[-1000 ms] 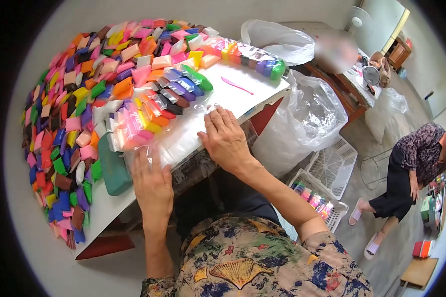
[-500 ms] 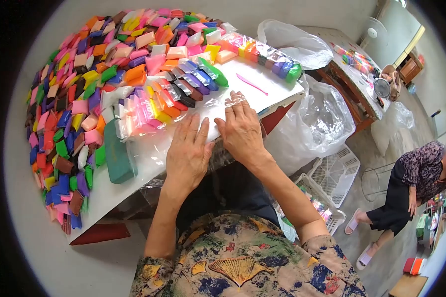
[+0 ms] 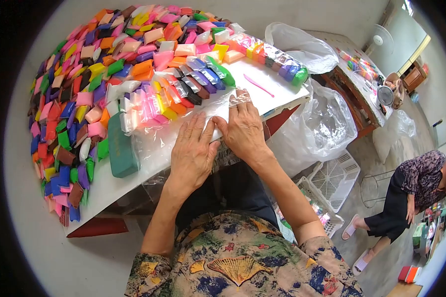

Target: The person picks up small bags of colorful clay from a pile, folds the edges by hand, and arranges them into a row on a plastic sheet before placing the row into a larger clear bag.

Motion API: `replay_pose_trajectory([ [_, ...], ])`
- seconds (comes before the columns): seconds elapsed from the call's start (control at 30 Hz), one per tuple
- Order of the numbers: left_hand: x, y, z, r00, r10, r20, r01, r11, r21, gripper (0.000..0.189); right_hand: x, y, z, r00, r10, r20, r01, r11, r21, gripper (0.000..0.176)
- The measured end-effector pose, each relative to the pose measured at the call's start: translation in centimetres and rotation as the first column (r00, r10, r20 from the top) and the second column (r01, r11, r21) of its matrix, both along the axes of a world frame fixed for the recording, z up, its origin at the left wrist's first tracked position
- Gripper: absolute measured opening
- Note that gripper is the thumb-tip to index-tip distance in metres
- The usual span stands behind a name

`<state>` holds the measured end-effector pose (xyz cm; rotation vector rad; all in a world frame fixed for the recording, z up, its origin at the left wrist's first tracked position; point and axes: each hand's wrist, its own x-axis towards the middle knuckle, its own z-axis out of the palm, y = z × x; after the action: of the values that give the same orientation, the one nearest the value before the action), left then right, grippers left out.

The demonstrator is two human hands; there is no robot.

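— So, anything lined up?
— Yes, packets (image 3: 183, 89) in close rows with clear film (image 3: 156, 148) around, on the bench (image 3: 99, 193). Left unsorted: a big loose heap (image 3: 67, 106) alongside.
— And the hands?
— Both pressed down at the film, fingers close together: left hand (image 3: 192, 151) flat, right hand (image 3: 246, 131) flat just beside.
— Containers?
— Coloured packs in a white crate (image 3: 336, 226); one more row inside a clear sleeve (image 3: 268, 58), near a pink tool (image 3: 258, 85).

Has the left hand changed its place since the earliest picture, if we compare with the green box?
Yes. The left hand has moved to the right, away from the green box, and is now close beside the right hand.
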<state>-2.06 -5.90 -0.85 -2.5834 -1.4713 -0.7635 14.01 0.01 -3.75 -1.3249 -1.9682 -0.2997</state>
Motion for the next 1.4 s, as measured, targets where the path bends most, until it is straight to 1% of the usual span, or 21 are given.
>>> replay_pose_trajectory([
  [0.13, 0.0, -0.5, 0.0, 1.000, 0.006, 0.025, -0.006, 1.000, 0.002, 0.048, -0.1, -0.7, 0.4, 0.999, -0.047, 0.011, 0.047, 0.998, -0.038, 0.066],
  [0.17, 0.0, -0.5, 0.2, 0.998, -0.012, 0.056, 0.012, 1.000, -0.010, 0.047, 0.0, -0.8, 0.5, 0.998, -0.059, 0.018, 0.060, 0.997, -0.045, 0.066],
  [0.23, -0.1, -0.7, 0.6, 0.992, -0.033, 0.122, 0.038, 0.999, -0.037, 0.046, 0.1, -1.2, 1.0, 0.995, -0.078, 0.065, 0.083, 0.993, -0.086, 0.066],
  [0.27, -0.2, -0.8, 0.6, 0.982, -0.001, 0.191, 0.012, 0.998, -0.056, 0.046, 0.0, -1.3, 1.1, 0.993, -0.073, 0.088, 0.082, 0.991, -0.109, 0.066],
  [0.33, -0.4, -1.1, 0.5, 0.945, 0.077, 0.319, -0.048, 0.994, -0.097, 0.045, 0.0, -1.3, 0.9, 0.992, -0.068, 0.107, 0.075, 0.995, -0.070, 0.065],
  [0.43, -0.9, -2.2, 1.1, 0.960, 0.241, 0.142, -0.253, 0.965, 0.066, 0.043, 0.2, -1.3, 0.8, 0.988, -0.066, 0.139, 0.070, 0.997, -0.025, 0.063],
  [0.53, -1.4, -2.6, 0.7, 0.907, 0.420, 0.026, -0.419, 0.897, 0.141, 0.044, 0.3, -1.2, 0.7, 0.982, -0.073, 0.174, 0.077, 0.997, -0.014, 0.062],
  [0.63, -2.4, -1.9, -0.4, 0.848, 0.530, 0.031, -0.522, 0.821, 0.230, 0.045, 0.4, -1.5, 0.9, 0.975, -0.090, 0.204, 0.094, 0.996, -0.006, 0.063],
  [0.77, -3.1, -1.9, -1.2, 0.826, 0.558, 0.078, -0.563, 0.809, 0.169, 0.052, 0.7, -1.6, 0.9, 0.976, -0.078, 0.206, 0.086, 0.996, -0.031, 0.062],
  [0.8, -3.3, -1.9, -0.9, 0.813, 0.571, 0.110, -0.582, 0.799, 0.151, 0.053, 0.9, -1.5, 0.7, 0.980, -0.074, 0.184, 0.076, 0.997, -0.001, 0.062],
  [0.87, -3.5, -2.1, -0.6, 0.785, 0.597, 0.168, -0.616, 0.781, 0.104, 0.057, 0.9, -1.7, 0.9, 0.980, -0.082, 0.184, 0.087, 0.996, -0.021, 0.061],
  [1.0, -2.6, -2.1, -1.2, 0.752, 0.652, 0.093, -0.657, 0.734, 0.172, 0.058, 0.8, -2.0, 1.2, 0.981, -0.082, 0.176, 0.094, 0.994, -0.061, 0.060],
  [1.07, -2.5, -2.0, -1.7, 0.745, 0.666, 0.042, -0.659, 0.723, 0.208, 0.058, 0.8, -1.9, 1.2, 0.977, -0.086, 0.195, 0.093, 0.995, -0.025, 0.059],
  [1.1, -2.6, -2.0, -1.8, 0.752, 0.659, 0.027, -0.650, 0.733, 0.198, 0.059, 0.8, -1.9, 1.1, 0.975, -0.088, 0.204, 0.092, 0.996, -0.012, 0.059],
  [1.2, -2.8, -2.0, -2.0, 0.761, 0.648, -0.010, -0.640, 0.753, 0.153, 0.061, 0.7, -1.9, 1.2, 0.978, 0.003, 0.208, 0.005, 0.999, -0.036, 0.058],
  [1.4, -2.7, -1.7, -2.1, 0.721, 0.692, 0.011, -0.690, 0.718, 0.089, 0.066, 1.3, -1.7, 0.6, 0.989, -0.001, 0.147, 0.008, 0.999, -0.050, 0.058],
])
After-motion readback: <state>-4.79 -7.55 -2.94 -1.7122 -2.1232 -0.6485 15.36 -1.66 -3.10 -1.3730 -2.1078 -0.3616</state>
